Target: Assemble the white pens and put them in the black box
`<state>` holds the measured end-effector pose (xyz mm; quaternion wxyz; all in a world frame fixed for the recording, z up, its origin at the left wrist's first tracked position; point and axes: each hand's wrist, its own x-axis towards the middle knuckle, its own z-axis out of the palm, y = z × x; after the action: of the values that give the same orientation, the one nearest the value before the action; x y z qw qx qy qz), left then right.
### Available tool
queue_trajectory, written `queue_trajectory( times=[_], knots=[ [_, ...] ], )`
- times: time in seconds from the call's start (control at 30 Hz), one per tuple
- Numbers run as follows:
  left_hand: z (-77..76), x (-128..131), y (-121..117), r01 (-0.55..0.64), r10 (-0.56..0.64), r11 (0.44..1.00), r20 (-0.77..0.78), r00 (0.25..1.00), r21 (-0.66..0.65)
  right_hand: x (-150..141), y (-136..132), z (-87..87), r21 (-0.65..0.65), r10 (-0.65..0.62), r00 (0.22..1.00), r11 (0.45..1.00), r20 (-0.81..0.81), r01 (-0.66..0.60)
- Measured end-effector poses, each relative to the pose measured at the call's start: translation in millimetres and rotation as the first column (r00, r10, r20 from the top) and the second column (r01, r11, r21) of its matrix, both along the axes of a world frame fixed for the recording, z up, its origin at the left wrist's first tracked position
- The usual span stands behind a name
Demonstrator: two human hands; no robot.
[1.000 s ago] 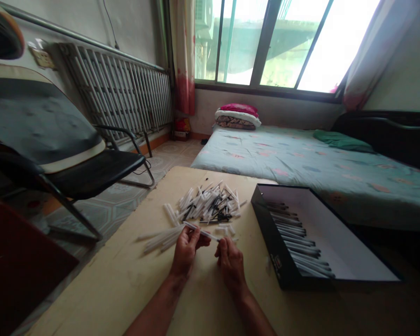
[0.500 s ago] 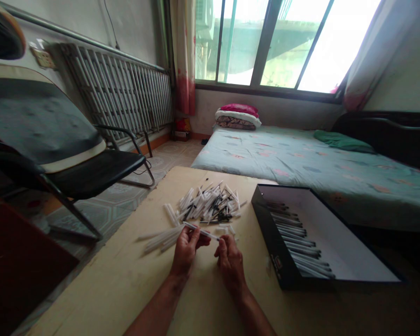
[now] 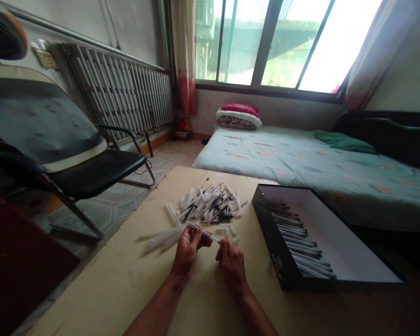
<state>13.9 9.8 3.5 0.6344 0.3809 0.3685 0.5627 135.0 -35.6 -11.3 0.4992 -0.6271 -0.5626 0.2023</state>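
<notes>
Between my two hands is a slim pen [image 3: 206,234] with a whitish barrel, slanting down to the right. My left hand [image 3: 188,247] is closed round its upper-left part. The fingers of my right hand [image 3: 232,256] pinch its lower-right end, hiding the tip. Just beyond lies a pile of loose pen parts [image 3: 210,200], white tubes mixed with black pieces. Long whitish tubes [image 3: 163,239] lie beside my left hand, and a few short white caps [image 3: 226,230] lie behind my right hand.
A black box [image 3: 278,254] with a white inside stands right of my hands, holding a row of pens [image 3: 301,247]. The pale table [image 3: 126,270] meets a bed [image 3: 266,154] at its far side. A chair [image 3: 91,172] stands to the left.
Both hands keep their hold on the pen and have hardly moved. The pile and the box stay as they were; the view has shifted very slightly.
</notes>
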Motion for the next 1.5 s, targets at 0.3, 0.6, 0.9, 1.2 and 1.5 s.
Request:
queue_trajectory(
  times=[0.3, 0.6, 0.9, 1.2, 1.5],
  knots=[
    [-2.6, 0, 1, -0.002, 0.003, 1.000, -0.021, 1.000, 0.014, 0, 0, -0.5, -0.041, 0.028, 1.000, 0.999, -0.003, -0.028],
    [-1.7, 2, 1, 0.008, -0.007, 1.000, -0.042, 0.999, 0.027, 0, -1, 1.5, 0.013, -0.020, 1.000, 1.000, -0.016, 0.020],
    [-3.2, 8, 1, 0.066, -0.034, 0.992, -0.271, 0.962, 0.107, 6, -1, -0.8, 0.102, -0.081, 0.996, 0.991, -0.036, 0.084],
    [10.4, 31, 19, 0.354, 0.285, 0.820, -0.857, 0.429, 0.449, 13, 4, -6.3, 0.055, -0.241, 0.868, 0.955, -0.434, 0.293],
    [2.9, 35, 23, 0.376, 0.344, 0.807, -0.880, 0.327, 0.455, 11, 4, -6.3, 0.037, -0.206, 0.885, 0.969, -0.418, 0.244]
  ],
)
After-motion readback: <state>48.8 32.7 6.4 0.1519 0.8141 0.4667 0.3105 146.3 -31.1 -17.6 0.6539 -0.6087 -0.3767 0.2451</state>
